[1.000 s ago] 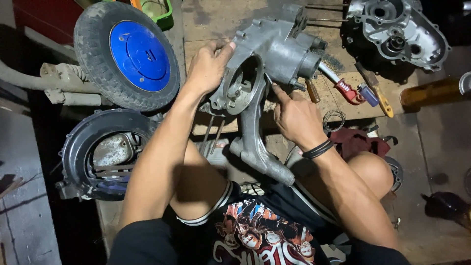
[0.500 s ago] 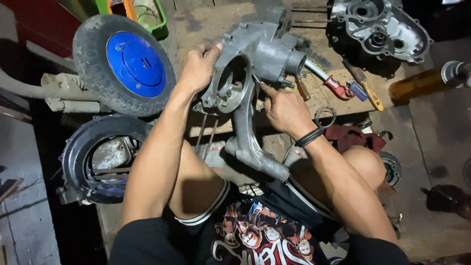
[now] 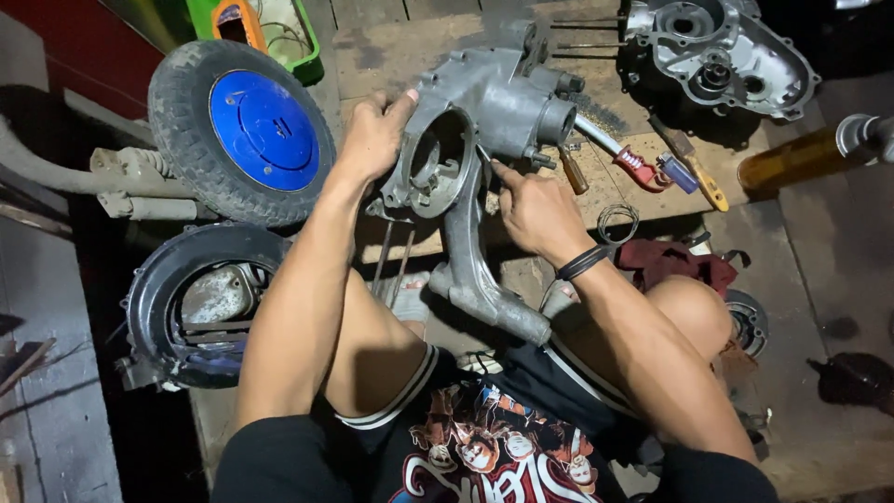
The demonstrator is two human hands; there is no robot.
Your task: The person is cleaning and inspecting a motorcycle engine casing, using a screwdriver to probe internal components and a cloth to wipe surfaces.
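A grey metal engine casing with a round opening and a long arm stands tilted on a wooden board in front of me. My left hand grips its upper left rim. My right hand rests against its right side, index finger pointing into the edge of the round opening. A black band circles my right wrist. My knees are bent on either side of the casing's lower arm.
A small tyre with a blue hub lies at the left, a black wheel below it. Another engine cover sits top right. Hand tools with red, blue and yellow handles, a wire coil and a red rag lie to the right.
The view has shifted slightly. My right hand moved a little down the casing's right side while my left hand kept its grip on the rim.
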